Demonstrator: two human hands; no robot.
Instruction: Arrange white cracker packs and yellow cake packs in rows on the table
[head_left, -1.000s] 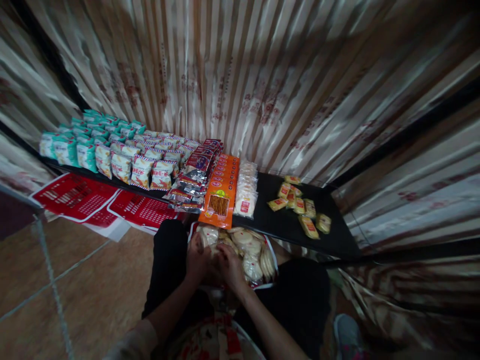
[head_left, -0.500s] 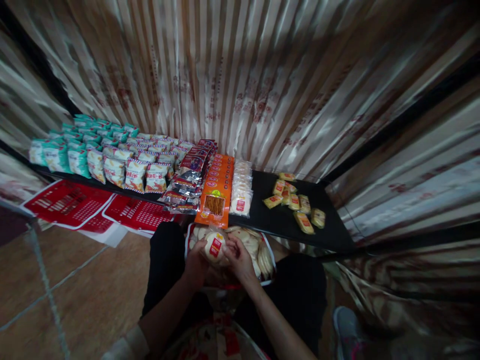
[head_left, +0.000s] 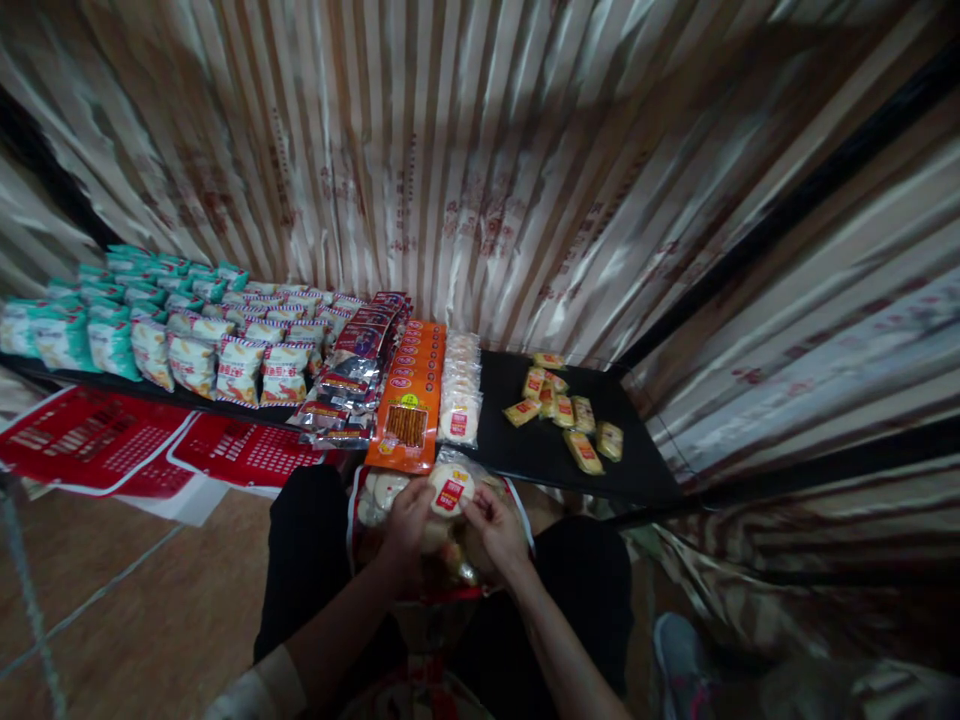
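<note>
My left hand (head_left: pixel 407 522) and my right hand (head_left: pixel 496 528) together hold a round pale snack packet with a red label (head_left: pixel 450 492), just above an open bag of the same packets (head_left: pixel 376 492) that rests on my lap. Right beyond the bag runs a low black shelf (head_left: pixel 532 445). A row of the same clear packets (head_left: pixel 459 392) lies on the shelf directly ahead of my hands, beside a row of orange packs (head_left: pixel 411 397).
Further left on the shelf stand dark foil packs (head_left: pixel 352 362), white-and-red bags (head_left: pixel 240 352) and teal bags (head_left: pixel 82 320). Small yellow packets (head_left: pixel 562 410) lie scattered at the right. Red flat sheets (head_left: pixel 97 450) lie on the tiled floor. Striped curtain hangs behind.
My hands went from inside the bag to lifting one red-labelled packet out, raising it towards the shelf edge. The view shifted to the right.
</note>
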